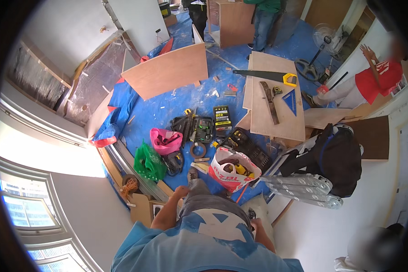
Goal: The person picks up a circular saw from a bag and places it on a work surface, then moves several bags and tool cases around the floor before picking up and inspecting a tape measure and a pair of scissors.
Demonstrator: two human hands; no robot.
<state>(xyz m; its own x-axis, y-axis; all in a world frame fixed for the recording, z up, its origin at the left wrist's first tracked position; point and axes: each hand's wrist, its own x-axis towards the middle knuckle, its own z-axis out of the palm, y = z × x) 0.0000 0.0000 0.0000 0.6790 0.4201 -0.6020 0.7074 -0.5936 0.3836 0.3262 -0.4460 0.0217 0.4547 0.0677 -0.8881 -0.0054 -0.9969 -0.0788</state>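
Observation:
My left hand (182,191) hangs beside my left thigh with its fingers curled in; whatever it may hold is hidden. Low by my right leg is my right hand (257,222), its fingers mostly out of sight, close to a small dark object (252,213) I cannot make out. In front of my feet stands a white and red bag (222,174) with yellow and black tools in it. A pink bag (165,140), a green plastic bag (148,162) and a dark power tool (173,162) lie ahead of my left hand.
Ahead right, a plywood sheet (258,122) bears a handsaw (267,75), spirit level (270,103), tape measure (277,90) and blue square (289,102). Open tool cases (204,129) lie mid-floor. A person in red (379,79) is at right, near a fan (327,38); others stand behind.

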